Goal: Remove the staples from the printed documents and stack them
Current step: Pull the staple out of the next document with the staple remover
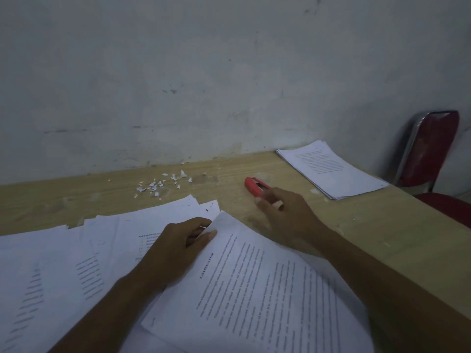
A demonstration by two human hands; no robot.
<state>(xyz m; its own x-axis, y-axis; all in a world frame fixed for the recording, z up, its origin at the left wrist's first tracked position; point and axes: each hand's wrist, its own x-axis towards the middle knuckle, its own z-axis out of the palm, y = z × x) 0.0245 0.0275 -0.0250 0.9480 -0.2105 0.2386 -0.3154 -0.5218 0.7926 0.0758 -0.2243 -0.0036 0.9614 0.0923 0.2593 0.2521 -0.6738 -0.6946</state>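
Observation:
A printed document (254, 289) headed in bold lies tilted in front of me on top of other sheets. My left hand (175, 248) pinches its top corner between thumb and fingers. A red staple remover (254, 186) lies on the wooden table (102, 197) beyond it. My right hand (283, 212) is at the remover's near end, fingers curled over it and hiding that end; the grip itself is blurred. A neat stack of printed pages (331, 169) lies at the far right corner of the table.
Several loose printed sheets (63, 271) are spread over the left and near side of the table. Small torn paper scraps (163, 184) lie scattered near the grey wall (204, 72). A red chair (433, 154) with a metal frame stands past the table's right end.

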